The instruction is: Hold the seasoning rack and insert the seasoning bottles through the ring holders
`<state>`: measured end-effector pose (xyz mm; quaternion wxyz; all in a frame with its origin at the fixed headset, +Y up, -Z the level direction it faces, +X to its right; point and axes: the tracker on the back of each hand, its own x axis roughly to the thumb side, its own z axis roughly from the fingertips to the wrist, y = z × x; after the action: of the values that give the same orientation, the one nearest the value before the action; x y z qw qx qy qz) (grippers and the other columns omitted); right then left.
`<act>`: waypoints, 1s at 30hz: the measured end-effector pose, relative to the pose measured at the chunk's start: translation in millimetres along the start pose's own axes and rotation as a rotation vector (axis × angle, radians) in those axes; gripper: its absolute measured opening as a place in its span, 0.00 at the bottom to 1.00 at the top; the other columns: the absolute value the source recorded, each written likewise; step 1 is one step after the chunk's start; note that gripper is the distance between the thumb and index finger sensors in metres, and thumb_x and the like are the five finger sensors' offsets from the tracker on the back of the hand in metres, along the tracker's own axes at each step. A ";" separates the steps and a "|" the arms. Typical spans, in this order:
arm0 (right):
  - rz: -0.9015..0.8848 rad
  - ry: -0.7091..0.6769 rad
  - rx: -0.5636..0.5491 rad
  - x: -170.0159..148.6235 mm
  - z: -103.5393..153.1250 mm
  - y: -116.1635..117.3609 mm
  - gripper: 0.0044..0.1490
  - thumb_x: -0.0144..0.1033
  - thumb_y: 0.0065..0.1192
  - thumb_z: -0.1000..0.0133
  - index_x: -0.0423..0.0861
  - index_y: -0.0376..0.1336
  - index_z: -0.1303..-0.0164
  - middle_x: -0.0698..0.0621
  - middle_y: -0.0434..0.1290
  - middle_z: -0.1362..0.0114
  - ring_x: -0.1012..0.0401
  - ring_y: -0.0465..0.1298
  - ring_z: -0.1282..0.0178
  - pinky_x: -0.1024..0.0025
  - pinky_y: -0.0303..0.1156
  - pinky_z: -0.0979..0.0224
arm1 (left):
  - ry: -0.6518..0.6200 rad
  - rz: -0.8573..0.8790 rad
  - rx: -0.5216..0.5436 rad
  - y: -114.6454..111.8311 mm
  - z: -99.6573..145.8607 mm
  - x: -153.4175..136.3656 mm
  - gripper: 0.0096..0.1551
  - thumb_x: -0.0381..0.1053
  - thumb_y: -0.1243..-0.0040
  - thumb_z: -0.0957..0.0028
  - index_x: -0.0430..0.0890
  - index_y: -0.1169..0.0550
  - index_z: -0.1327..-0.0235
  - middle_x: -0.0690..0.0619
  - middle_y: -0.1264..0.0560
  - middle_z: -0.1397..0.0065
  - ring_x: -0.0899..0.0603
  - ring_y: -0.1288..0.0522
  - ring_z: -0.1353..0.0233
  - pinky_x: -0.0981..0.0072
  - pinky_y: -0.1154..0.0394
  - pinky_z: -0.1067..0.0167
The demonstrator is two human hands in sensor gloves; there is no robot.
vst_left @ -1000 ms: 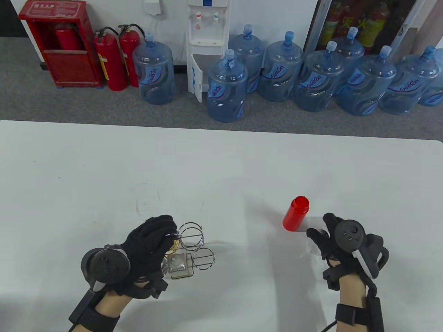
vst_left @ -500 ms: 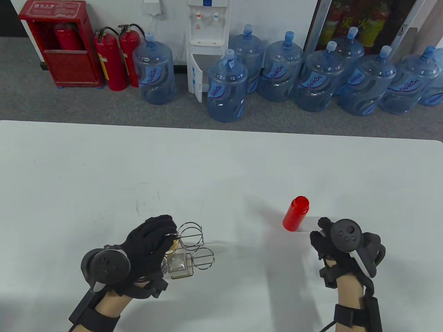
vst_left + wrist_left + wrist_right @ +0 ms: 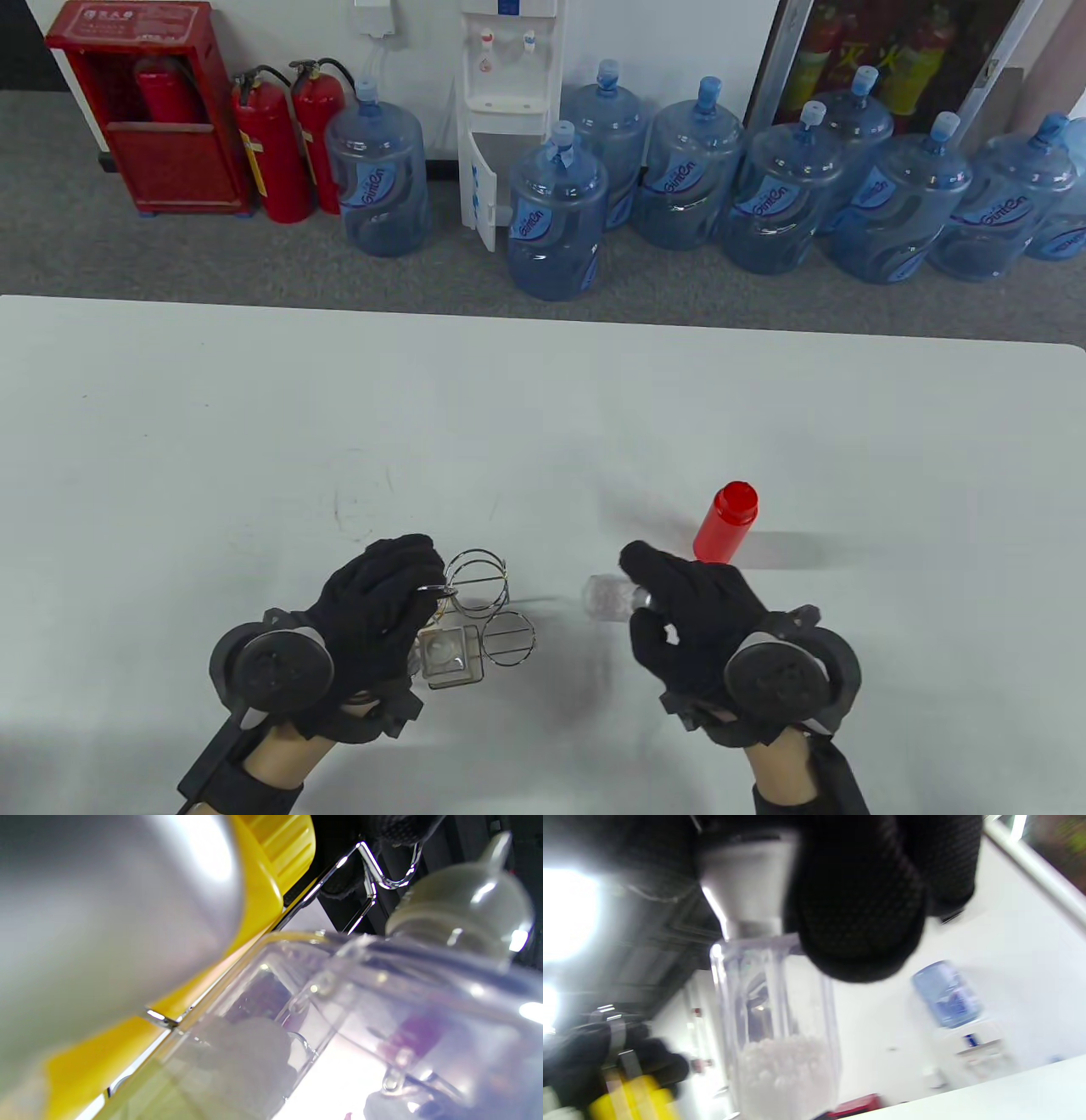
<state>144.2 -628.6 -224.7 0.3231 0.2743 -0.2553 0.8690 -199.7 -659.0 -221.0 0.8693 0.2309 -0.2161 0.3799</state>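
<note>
A chrome wire seasoning rack point(image 3: 488, 607) with ring holders stands on the white table point(image 3: 543, 407) at the front left. My left hand point(image 3: 386, 594) pinches its top handle loop point(image 3: 384, 878). A clear square bottle point(image 3: 445, 655) sits in the near ring, and a yellow-capped bottle point(image 3: 271, 870) sits under my hand. My right hand point(image 3: 687, 607) grips a clear bottle with white granules point(image 3: 607, 596), point(image 3: 780, 1035), held in the air to the right of the rack, its base toward the rack. A red bottle point(image 3: 724, 523) stands behind my right hand.
Two rings of the rack, the far one point(image 3: 477, 570) and the right one point(image 3: 509, 638), hold no bottle. Beyond the table's far edge stand blue water jugs point(image 3: 556, 212), a dispenser and fire extinguishers point(image 3: 273, 144) on the floor.
My right hand has picked up the clear granule bottle from beside the red bottle and moved left toward the rack. My left hand and the rack have shifted slightly right.
</note>
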 end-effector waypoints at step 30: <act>0.448 0.274 -0.077 -61.5 -41.7 -9.2 0.61 0.67 0.64 0.59 0.53 0.46 0.19 0.52 0.50 0.16 0.50 0.57 0.16 0.45 0.44 0.16 | -0.026 0.001 -0.020 -6.5 2.4 5.1 0.21 0.63 0.49 0.51 0.58 0.24 0.49 0.63 0.27 0.36 0.48 0.24 0.26 0.47 0.31 0.28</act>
<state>177.1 -622.5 -291.8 0.1643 0.0780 -0.2965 0.9376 -192.0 -661.4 -217.7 0.8686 0.2268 -0.2312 0.3750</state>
